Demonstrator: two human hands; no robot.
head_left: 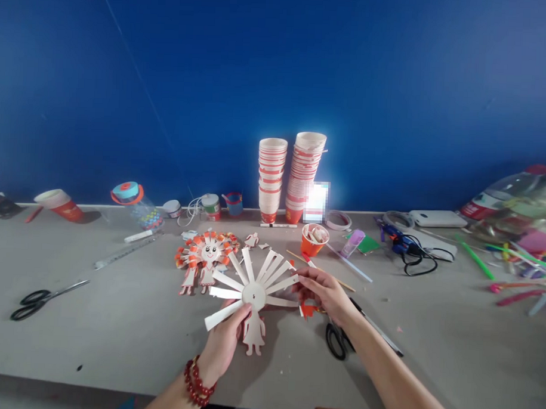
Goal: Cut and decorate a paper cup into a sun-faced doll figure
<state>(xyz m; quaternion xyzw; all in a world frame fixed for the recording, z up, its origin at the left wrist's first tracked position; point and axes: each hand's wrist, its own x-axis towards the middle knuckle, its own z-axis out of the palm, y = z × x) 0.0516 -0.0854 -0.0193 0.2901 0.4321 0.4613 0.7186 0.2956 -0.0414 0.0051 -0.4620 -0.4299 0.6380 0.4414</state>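
A white paper-cup doll (pixel 254 296) is held over the table, its cup wall cut into several strips fanned round the disc, with a cut-out dress and legs hanging below. My left hand (pixel 227 331), with red beads at the wrist, grips it at the lower left of the disc, thumb on top. The fingers of my right hand (pixel 317 286) pinch the tip of one strip at the right. Behind the held doll lie finished-looking paper-cup dolls (pixel 209 256) with orange-tipped strips, one with a drawn face. Orange paper scraps (pixel 310 311) lie beneath my right hand.
Two tall stacks of paper cups (pixel 272 180) stand against the blue wall. An orange cup of scraps (pixel 315 239) is in front. Scissors (pixel 50 298) lie left, other scissors (pixel 337 341) under my right forearm. A glue gun (pixel 399 242), bottles and coloured strips occupy the right.
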